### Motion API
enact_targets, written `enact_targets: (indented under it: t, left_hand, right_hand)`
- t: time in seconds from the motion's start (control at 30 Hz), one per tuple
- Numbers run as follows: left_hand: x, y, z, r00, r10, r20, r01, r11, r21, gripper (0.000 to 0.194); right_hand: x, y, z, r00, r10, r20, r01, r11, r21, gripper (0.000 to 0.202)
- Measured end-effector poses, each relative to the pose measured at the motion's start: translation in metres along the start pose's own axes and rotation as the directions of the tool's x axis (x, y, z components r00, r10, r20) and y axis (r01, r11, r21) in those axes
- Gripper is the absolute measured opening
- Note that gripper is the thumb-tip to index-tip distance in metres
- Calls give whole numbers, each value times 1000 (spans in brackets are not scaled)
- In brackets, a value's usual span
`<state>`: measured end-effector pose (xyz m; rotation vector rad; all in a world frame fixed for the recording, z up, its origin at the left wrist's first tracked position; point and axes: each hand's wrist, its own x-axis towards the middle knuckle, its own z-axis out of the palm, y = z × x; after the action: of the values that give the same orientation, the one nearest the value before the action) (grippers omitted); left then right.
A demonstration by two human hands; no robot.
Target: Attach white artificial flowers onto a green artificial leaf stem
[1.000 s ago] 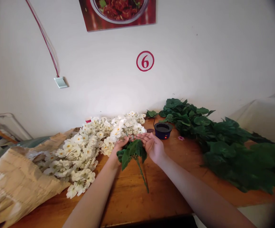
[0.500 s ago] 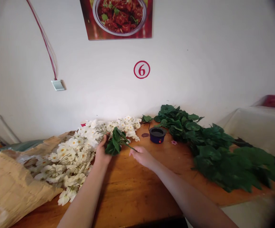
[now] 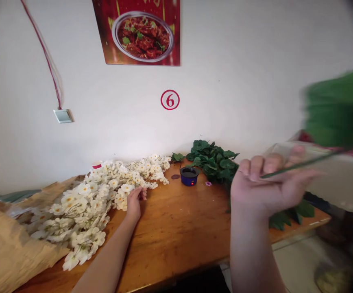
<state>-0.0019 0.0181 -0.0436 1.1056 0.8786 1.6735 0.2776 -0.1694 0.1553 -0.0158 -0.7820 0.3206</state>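
Raised at the right, my right hand (image 3: 260,183) has its fingers curled round the thin green stem (image 3: 301,163) of a leaf spray. Its large green leaves (image 3: 338,110) are blurred and run past the right edge of the view. My left hand (image 3: 135,203) rests low over the table, beside the heap of white artificial flowers (image 3: 85,203) with yellow centres. The fingers of that hand are bent inward, and whatever they hold, if anything, is hidden.
On the wooden table (image 3: 176,228) stands a small dark blue round pot (image 3: 189,176) with a red light. Green leaf sprays (image 3: 213,160) lie behind my right hand. Brown paper wrapping (image 3: 14,244) covers the left end. A small purple flower (image 3: 208,184) lies near the pot.
The leaf spray has left the space between both hands; my right hand has carried it up and right, close to the camera. My left hand has let go of its leaves and stays by the flowers.
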Motion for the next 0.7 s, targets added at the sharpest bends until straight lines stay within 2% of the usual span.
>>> enact_targets:
  t: [0.1,0.27,0.4,0.47,0.53,0.57,0.6,0.63,0.7]
  left_hand:
    - [1,-5,1,999,-26,33,25,999,34,31]
    - [0,-7,2,996,-65,68,59,994,90,33]
    - [0,-5,3,994,-86,74,76,989,130,34]
    - [0,-4,3,993,-94,68,83,986,147,34]
    - [0,-5,2,993,-95,63,84,983,160,34]
    - [0,-5,2,994,-95,62,83,983,166,33]
    - [0,-5,2,993,-95,63,83,982,172,33]
    - [0,-6,2,993,-96,66,83,980,178,33]
    - [1,-6,3,992,-101,74,85,978,191,32]
  right_hand:
    - [-4,-11,-11,996,-2,-86,-1,999,-36,24]
    - [-28,7,-27,982,145,-117,-159,980,-117,17]
    - [-23,7,-54,974,152,-167,-186,960,-211,14]
    - [-10,3,-83,972,105,-208,-171,927,-334,13]
    - [11,-3,-121,947,25,-321,-191,846,-497,14]
    - [24,-7,-143,922,-38,-386,-224,761,-610,12]
    - [37,-13,-164,895,-110,-432,-277,623,-732,10]
    - [50,-21,-185,881,-141,-452,-306,558,-771,9]
    - [72,-39,-222,882,-137,-452,-351,450,-821,10]
